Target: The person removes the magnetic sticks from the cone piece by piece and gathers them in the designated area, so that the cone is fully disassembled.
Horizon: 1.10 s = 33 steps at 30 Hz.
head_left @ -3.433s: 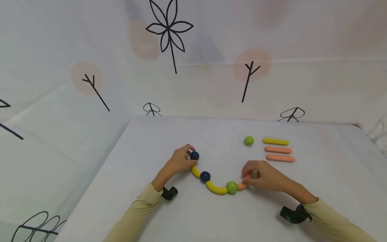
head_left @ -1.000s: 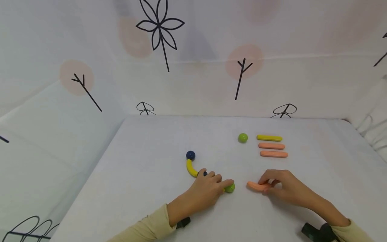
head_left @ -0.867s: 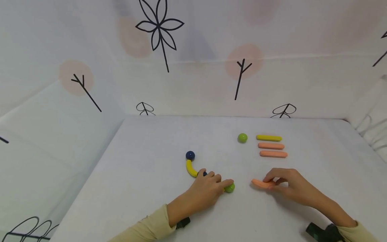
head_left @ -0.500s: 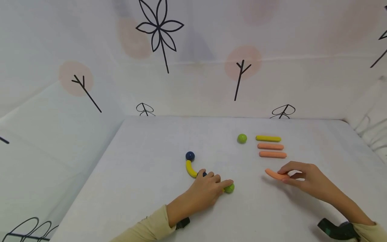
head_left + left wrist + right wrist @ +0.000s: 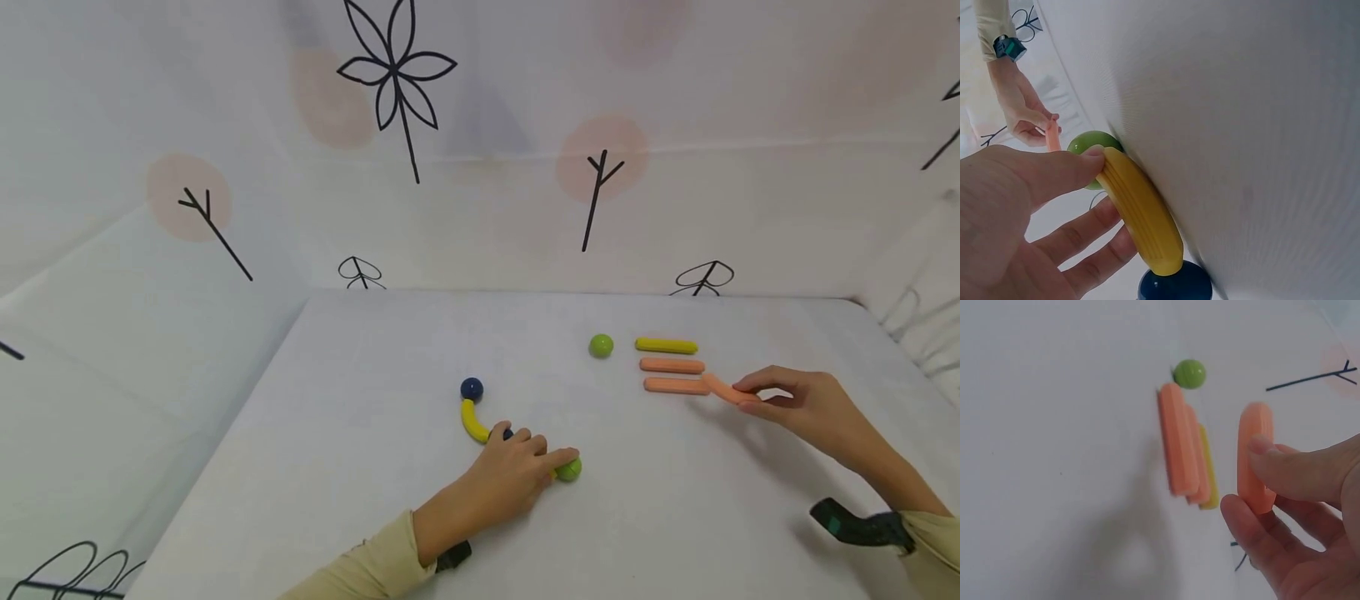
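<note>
Right hand (image 5: 813,408) raised over the right side of the white table (image 5: 675,517), thumb and fingers pinched on a curved orange stick (image 5: 720,388); its shadow falls on the surface below. In the head view the stick's tip overlaps the end of the nearer straight orange stick (image 5: 676,385) — the right-wrist view shows the two apart.

Left hand (image 5: 506,475) lies low across a chain of pieces, thumb on one side of a curved yellow stick (image 5: 1144,212), fingers on the other, index finger reaching to the green end ball (image 5: 572,472). A blue middle ball (image 5: 1175,284) meets the held stick's other end. Beyond it the chain runs on: a second curved yellow stick (image 5: 472,422), then a dark blue end ball (image 5: 472,389).

Farther back, three straight sticks lie roughly parallel — a straight yellow stick (image 5: 666,345) farthest, a farther straight orange stick (image 5: 672,365) between, the nearer orange one closest. A loose green ball (image 5: 601,346) sits just left of the yellow one.
</note>
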Each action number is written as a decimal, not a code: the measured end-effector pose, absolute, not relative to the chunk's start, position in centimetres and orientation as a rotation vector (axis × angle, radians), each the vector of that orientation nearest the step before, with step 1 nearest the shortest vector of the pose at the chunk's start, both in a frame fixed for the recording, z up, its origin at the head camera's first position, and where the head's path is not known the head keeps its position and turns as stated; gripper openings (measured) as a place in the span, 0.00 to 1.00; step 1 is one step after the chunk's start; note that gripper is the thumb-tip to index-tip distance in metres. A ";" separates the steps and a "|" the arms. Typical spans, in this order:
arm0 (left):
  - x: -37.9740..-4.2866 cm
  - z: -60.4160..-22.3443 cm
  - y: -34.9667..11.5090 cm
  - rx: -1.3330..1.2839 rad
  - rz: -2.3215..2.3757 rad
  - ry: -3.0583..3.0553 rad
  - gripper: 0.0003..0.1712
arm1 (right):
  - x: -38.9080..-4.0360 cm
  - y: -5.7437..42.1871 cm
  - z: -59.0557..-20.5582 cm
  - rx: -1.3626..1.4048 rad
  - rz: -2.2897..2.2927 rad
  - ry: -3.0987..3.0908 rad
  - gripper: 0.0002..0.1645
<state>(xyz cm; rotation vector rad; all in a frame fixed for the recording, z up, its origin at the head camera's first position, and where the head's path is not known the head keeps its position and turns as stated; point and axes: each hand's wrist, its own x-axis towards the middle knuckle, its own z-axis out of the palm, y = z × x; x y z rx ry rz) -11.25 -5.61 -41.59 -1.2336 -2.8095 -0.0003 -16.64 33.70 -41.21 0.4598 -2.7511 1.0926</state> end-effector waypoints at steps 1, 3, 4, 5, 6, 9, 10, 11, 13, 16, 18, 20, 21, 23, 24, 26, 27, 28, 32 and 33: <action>-11.2 -41.5 -5.6 -1.233 -0.004 -2.809 0.25 | -16.9 34.0 -41.2 0.449 1.100 -2.749 0.13; -11.2 -41.5 -5.7 -1.229 -0.006 -2.810 0.25 | -17.5 34.5 -41.4 0.431 1.106 -2.750 0.14; -11.2 -41.4 -5.7 -1.228 -0.006 -2.813 0.25 | -17.8 34.7 -41.4 0.420 1.105 -2.756 0.14; -11.2 -41.4 -5.7 -1.227 -0.003 -2.816 0.24 | -18.1 34.9 -41.5 0.405 1.105 -2.763 0.14; -11.2 -41.4 -5.8 -1.225 -0.001 -2.819 0.24 | -18.4 35.2 -41.5 0.390 1.102 -2.771 0.14; -11.3 -41.4 -5.8 -1.230 0.009 -2.813 0.24 | -19.4 35.8 -41.5 0.339 1.076 -2.802 0.16; -11.3 -41.4 -5.8 -1.233 0.010 -2.812 0.24 | -19.7 36.0 -41.5 0.328 1.065 -2.811 0.17; -11.3 -41.4 -5.8 -1.236 0.009 -2.808 0.24 | -20.1 36.2 -41.5 0.317 1.060 -2.819 0.18; -11.3 -41.5 -5.8 -1.239 0.005 -2.801 0.24 | -20.8 36.6 -41.6 0.312 1.052 -2.833 0.19; -11.3 -41.5 -5.7 -1.242 -0.003 -2.793 0.24 | -22.0 37.2 -41.8 0.309 1.034 -2.875 0.20; -11.3 -41.6 -5.7 -1.245 -0.007 -2.781 0.24 | -22.8 37.7 -41.9 0.287 1.025 -2.933 0.23; -11.3 -41.6 -5.7 -1.249 -0.008 -2.771 0.24 | -23.5 38.1 -41.9 0.270 1.010 -2.999 0.26; -11.3 -41.6 -5.7 -1.250 -0.008 -2.768 0.24 | -23.8 38.3 -41.9 0.257 1.005 -3.030 0.28; -11.3 -41.6 -5.7 -1.253 -0.013 -2.767 0.24 | -24.4 38.7 -42.1 0.238 0.985 -3.086 0.31; -11.3 -41.6 -5.7 -1.253 -0.018 -2.772 0.24 | -24.6 38.9 -42.2 0.236 0.988 -3.106 0.32; -11.3 -41.7 -5.7 -1.256 -0.028 -2.783 0.24 | -25.1 39.2 -42.4 0.219 0.985 -3.126 0.33; -11.3 -41.7 -5.7 -1.258 -0.035 -2.789 0.24 | -25.2 39.3 -42.5 0.208 0.977 -3.129 0.33; -11.3 -41.7 -5.7 -1.259 -0.041 -2.796 0.24 | -25.4 39.3 -42.7 0.203 0.986 -3.127 0.33; -11.3 -41.7 -5.8 -1.265 -0.055 -2.800 0.24 | -25.7 39.5 -43.3 0.185 1.043 -3.089 0.31; -11.4 -41.6 -5.9 -1.265 -0.064 -2.797 0.25 | -25.7 39.4 -43.4 0.190 1.059 -3.079 0.31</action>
